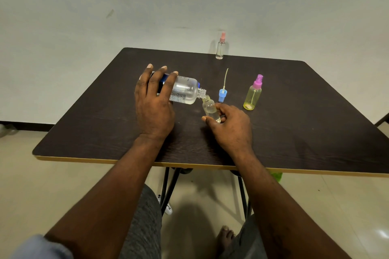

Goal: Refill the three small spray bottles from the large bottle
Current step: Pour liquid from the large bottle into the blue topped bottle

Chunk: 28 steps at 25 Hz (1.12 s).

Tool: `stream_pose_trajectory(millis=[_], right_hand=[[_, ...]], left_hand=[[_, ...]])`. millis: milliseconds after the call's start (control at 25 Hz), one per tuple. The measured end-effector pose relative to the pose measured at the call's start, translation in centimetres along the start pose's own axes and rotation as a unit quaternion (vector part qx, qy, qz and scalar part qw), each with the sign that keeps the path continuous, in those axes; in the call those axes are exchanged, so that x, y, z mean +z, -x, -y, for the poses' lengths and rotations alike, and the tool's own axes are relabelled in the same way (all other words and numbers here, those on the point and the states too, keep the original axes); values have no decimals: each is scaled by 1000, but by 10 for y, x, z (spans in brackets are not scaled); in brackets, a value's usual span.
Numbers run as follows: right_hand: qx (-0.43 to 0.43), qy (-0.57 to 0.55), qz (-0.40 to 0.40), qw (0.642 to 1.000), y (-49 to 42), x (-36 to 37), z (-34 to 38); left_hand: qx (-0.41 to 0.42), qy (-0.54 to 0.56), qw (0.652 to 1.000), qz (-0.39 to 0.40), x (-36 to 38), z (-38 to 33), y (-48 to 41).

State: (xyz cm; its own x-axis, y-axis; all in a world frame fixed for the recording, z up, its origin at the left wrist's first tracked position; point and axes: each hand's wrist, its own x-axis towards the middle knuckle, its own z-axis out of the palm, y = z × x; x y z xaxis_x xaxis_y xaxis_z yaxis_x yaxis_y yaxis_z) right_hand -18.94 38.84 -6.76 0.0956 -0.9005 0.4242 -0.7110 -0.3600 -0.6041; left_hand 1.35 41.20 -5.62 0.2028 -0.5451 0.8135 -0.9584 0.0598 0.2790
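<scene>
The dark wood-grain table (294, 132) carries everything. The large clear plastic bottle with a blue-and-white label (185, 91) lies tipped over it, neck toward 3 o'clock. The left hand (153, 107) curls round its base end; part full, it likely feels heavy and slick, so the labelled middle suits a grip. A yellow-green spray bottle with a purple pump (252, 96) stands at 3 o'clock and a clear pink-topped spray bottle (220, 49) at 12. The right hand (231, 126) pinches low the small uncapped clear bottle (209, 108), light and tippy, mouth touching the big neck. A blue spray head (222, 94) stands just beside, at 1 o'clock
</scene>
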Motion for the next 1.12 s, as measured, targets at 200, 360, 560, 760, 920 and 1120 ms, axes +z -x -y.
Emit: stream_pose_trajectory(millis=[200, 360, 560, 760, 920, 1120], right_hand=[[4, -1, 0, 1000, -1, 1, 0], [0, 3, -3, 1000, -1, 1, 0], [0, 1, -6, 1000, 0, 1, 0], [1, -5, -6, 1000, 1, 0, 0], [-1, -3, -4, 1000, 0, 0, 0], [-2, -5, -7, 1000, 0, 1, 0]], left_hand=[[-2, 1, 1000, -2, 1, 0, 0], [4, -1, 1000, -5, 2, 1, 0], [10, -1, 1000, -14, 2, 2, 0], [19, -2, 999, -29, 2, 2, 0], [15, 0, 1000, -25, 1, 1, 0], [12, 0, 1000, -18, 1, 1, 0]])
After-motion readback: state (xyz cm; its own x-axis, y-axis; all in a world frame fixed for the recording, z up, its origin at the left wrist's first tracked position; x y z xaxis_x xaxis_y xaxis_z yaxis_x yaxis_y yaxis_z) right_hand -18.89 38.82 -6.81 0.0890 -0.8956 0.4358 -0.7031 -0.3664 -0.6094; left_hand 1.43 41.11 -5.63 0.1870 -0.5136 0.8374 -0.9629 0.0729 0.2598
